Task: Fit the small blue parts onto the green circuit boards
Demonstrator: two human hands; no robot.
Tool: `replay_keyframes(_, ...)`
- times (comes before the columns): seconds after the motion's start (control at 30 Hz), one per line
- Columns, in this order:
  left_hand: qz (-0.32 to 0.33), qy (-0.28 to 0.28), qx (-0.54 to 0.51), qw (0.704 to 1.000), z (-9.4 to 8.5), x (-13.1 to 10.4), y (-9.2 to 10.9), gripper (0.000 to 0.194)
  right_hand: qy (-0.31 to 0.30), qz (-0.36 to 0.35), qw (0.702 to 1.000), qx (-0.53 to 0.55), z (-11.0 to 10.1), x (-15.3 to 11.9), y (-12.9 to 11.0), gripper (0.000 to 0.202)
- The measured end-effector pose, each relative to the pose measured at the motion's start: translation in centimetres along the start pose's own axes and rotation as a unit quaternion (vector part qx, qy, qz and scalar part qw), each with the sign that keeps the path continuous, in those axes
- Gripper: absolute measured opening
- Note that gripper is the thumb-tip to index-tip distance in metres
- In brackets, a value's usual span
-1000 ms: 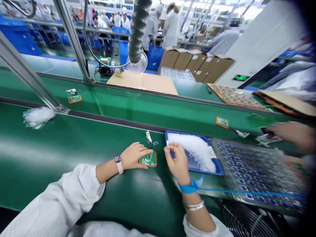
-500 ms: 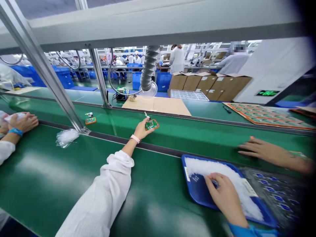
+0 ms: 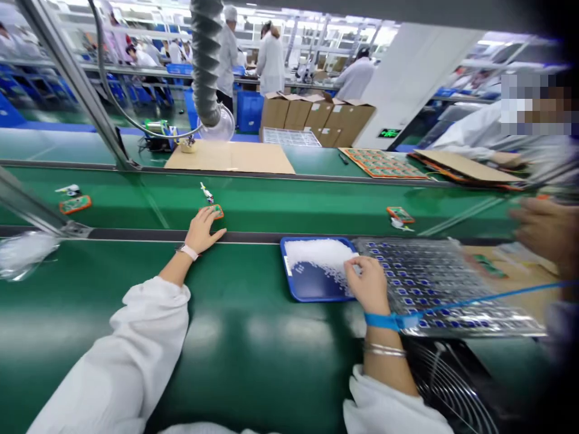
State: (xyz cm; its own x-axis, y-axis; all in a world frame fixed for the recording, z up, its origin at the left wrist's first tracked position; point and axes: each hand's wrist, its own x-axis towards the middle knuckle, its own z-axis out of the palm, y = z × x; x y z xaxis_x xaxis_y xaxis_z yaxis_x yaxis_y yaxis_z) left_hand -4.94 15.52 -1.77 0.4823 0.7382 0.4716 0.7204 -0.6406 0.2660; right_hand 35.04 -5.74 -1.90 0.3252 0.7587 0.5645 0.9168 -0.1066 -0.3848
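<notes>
My left hand (image 3: 203, 232) is over the green conveyor strip, fingers apart, its fingertips resting on an orange-edged circuit board (image 3: 218, 211). A small white part with a dark tip (image 3: 207, 193) lies just beyond that board. On the right, my right hand (image 3: 368, 280) is above the right side of a blue tray (image 3: 312, 295) of small white pieces (image 3: 316, 250). Its thumb and forefinger are pinched together; anything between them is too small to make out. A blue strap circles that wrist.
Another board (image 3: 75, 204) lies on the strip at left, and one (image 3: 400, 214) at right. A clear tray of blue-marked parts (image 3: 434, 283) adjoins the blue tray. A co-worker's hand (image 3: 547, 229) is at far right. A metal post (image 3: 76, 78) stands at left.
The view has swung to the right. The board that my left hand held up now lies on the strip under its fingertips, and the fingers have spread. My right hand remains pinched at the blue tray.
</notes>
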Motion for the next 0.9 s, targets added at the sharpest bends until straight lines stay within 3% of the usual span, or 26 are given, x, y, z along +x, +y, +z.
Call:
replay_keyframes(0.17,0.019,-0.070,0.001,0.997,-0.9,-4.1,3.5,0.058,-0.102,-0.031,0.994,0.016,0.4,-0.6,-0.6,0.014)
replay_keyframes(0.37,0.013,-0.141,-0.006,0.990,-2.6,-7.6,5.8,0.052,-0.139,-0.050,0.989,-0.007,1.3,-1.3,-1.8,0.021)
replay_keyframes(0.9,-0.007,-0.136,-0.039,0.990,-2.7,-8.1,5.7,0.048,-0.198,-0.055,0.978,0.024,0.4,-1.3,-3.4,0.026)
